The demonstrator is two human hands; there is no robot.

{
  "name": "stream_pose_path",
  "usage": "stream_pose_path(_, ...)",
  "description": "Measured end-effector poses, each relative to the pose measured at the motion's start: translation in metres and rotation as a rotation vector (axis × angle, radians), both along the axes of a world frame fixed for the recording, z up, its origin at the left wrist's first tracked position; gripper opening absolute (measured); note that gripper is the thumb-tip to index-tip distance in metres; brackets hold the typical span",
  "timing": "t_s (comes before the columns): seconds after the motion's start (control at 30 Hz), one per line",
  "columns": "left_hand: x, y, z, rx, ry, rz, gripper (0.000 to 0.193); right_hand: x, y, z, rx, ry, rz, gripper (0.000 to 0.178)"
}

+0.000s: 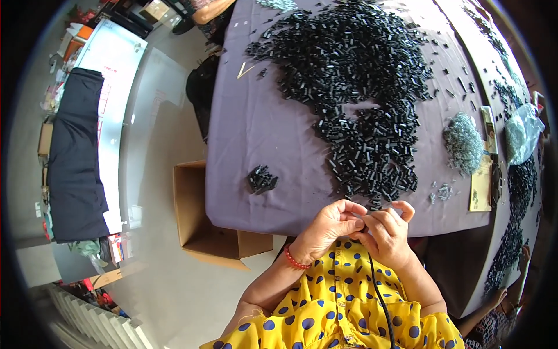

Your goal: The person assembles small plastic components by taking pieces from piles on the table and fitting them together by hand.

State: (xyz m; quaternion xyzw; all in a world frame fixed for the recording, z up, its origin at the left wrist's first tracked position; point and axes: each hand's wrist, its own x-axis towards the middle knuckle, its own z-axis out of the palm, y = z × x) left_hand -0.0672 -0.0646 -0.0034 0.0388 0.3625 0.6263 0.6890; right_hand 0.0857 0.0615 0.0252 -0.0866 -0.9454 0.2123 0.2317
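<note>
My left hand (332,225) and my right hand (388,235) meet at the table's near edge, in front of my yellow dotted clothing. The fingers of both are closed in a pinch, tips together around a small black piece (364,229), which they mostly cover. Just beyond my fingers ends a large heap of small black tube-like pieces (372,148), spread far over the purple tablecloth (261,128). To the left lies a little separate cluster of black pieces (262,180). At the right sits a pile of tiny silvery, glassy pieces (463,143), with a few strewn nearer me.
An open cardboard box (212,244) stands on the floor by the table's left corner. A yellow card (481,185) and a clear plastic bag (523,135) are at the right. Other people's arms show at the top and lower right. A black cord (381,296) hangs down my front.
</note>
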Motion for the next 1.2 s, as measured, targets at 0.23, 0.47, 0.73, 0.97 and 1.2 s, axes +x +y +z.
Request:
stream_pose_path(0.23,0.001,-0.007,0.012,-0.118,0.334,0.176,0.03,-0.007,-0.006,0.001,-0.127,-0.069,-0.088,0.052)
stream_pose_path(0.47,-0.066,-0.036,0.012,-0.461,1.594,0.631,0.025,0.016,0.006,-0.015,-0.091,0.067,-0.151,0.034)
stream_pose_path(0.73,-0.095,-0.045,0.0,-0.699,2.044,0.383,0.026,0.042,0.005,-0.034,-0.142,0.082,-0.343,0.032)
stream_pose_path(0.97,-0.05,-0.015,0.016,-0.449,1.877,0.417,0.024,0.049,0.004,-0.039,-0.157,0.073,-0.379,0.032)
stream_pose_path(1.2,0.027,0.034,0.003,0.202,1.902,-0.008,0.02,0.045,0.003,-0.039,-0.134,0.045,-0.387,0.029)
